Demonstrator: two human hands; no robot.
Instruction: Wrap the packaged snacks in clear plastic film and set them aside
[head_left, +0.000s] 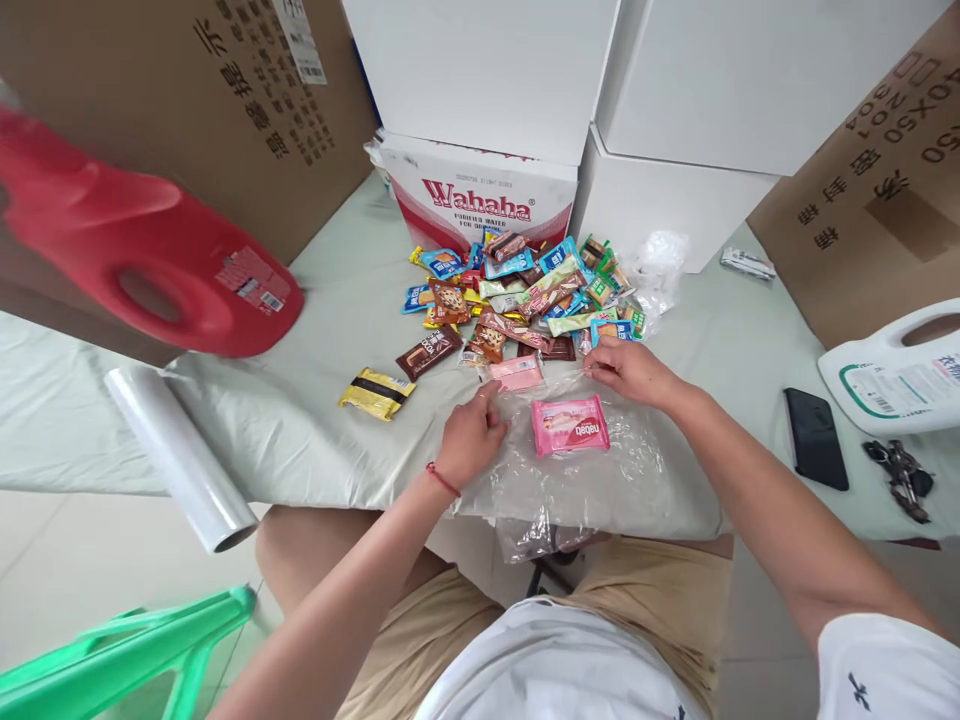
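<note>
Right at the near edge of the table draped in pale green cloth (330, 275), and busy with a clear, crinkled plastic bag (637, 470)! Pinching its far rim in the fingertips of the right hand (630, 373). Holding the left hand (474, 437) curled at the rim's other end; cannot tell whether gripping or merely steadying. See between them, a little closer to the table's near edge, a flat, glossy pink rectangular packet (570, 427), lying on the bag or inside it, hard to tell which.

Looks like the opening or straightening of the bag around that packet. Calls next for a sure hold on both ends of the rim, and for lifting it without tipping the packet.

Mind the near edge: hanging over it, the bag's loose end. Tight at the far side too, up against a heap of small colourful snack packets (525, 295). Better toward the left edge, with open cloth beyond a yellow packet with a black band (376, 394), short of the shiny roll of plastic film (180, 455). Plenty also rightward, before the black phone (816, 438).
</note>
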